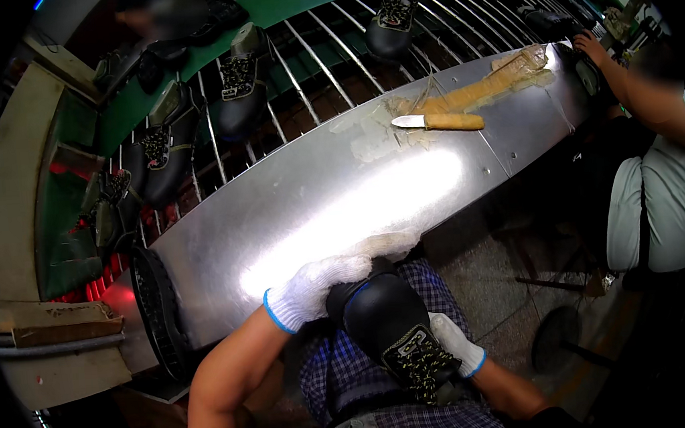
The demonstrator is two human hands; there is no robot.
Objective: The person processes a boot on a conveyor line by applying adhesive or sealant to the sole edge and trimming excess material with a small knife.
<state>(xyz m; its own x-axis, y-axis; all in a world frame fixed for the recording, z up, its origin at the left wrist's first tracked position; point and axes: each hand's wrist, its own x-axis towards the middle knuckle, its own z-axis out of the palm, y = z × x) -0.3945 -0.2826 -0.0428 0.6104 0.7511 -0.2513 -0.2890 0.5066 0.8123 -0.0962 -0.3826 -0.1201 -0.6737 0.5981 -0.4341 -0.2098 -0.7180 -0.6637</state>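
Observation:
A black work shoe (383, 315) with yellow-flecked laces rests over my lap, its toe toward the bench. My right hand (459, 343), in a white knit glove with a blue cuff, is closed on the shoe's side by the laces. At the toe is my left hand (316, 287), gloved the same way, its fingers bent. A pale cloth-like piece (392, 245) sticks out from these fingers along the bench edge; the grip on it is partly hidden. Beyond, a short knife (438, 122) with a wooden handle lies on the metal bench (293, 194).
Past the bench, several black shoes (241, 101) stand on a rack of metal bars (318, 59). A black sole-like piece (157, 309) stands at the bench's left end. Brown tape (486, 90) covers part of the bench top. At the right, another person (662, 189) reaches toward the rack.

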